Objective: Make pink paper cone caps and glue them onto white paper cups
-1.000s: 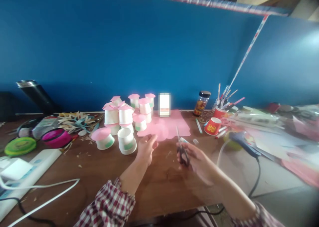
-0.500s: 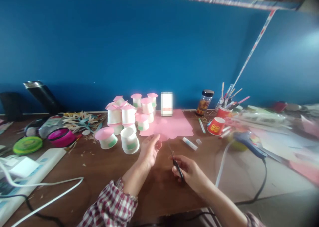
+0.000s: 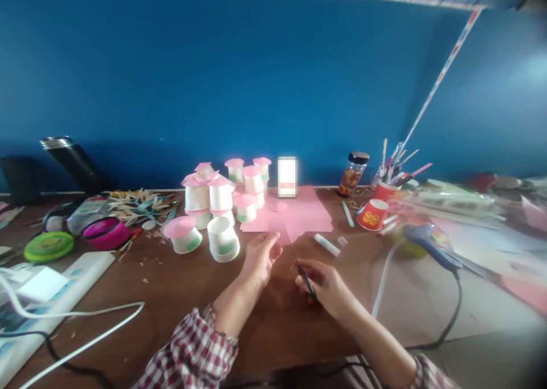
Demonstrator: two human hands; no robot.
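My left hand (image 3: 260, 259) pinches the near edge of a piece of pink paper (image 3: 291, 233) between thumb and fingers. My right hand (image 3: 323, 285) is closed around dark-handled scissors (image 3: 306, 282), whose thin blades point up and left to the paper. Whether the blades are open is too blurred to tell. Behind the held piece lie pink sheets (image 3: 315, 213), blending with it in colour. Left of my left hand are two stacked white paper cups (image 3: 223, 242) with a green patch and a cup with a round pink top (image 3: 182, 228).
Several pink-topped cups (image 3: 220, 194) stand grouped behind. Rightward are a glue stick (image 3: 327, 245), a red paper cup (image 3: 372, 215), a lidded jar (image 3: 354, 175) and a blue glue gun (image 3: 433, 246) with its cord. A power strip (image 3: 92, 272) and white cables lie at left.
Both hands sit slightly further right in the view. The held paper has turned, its near outline now more pointed than rounded. The grips are the same.
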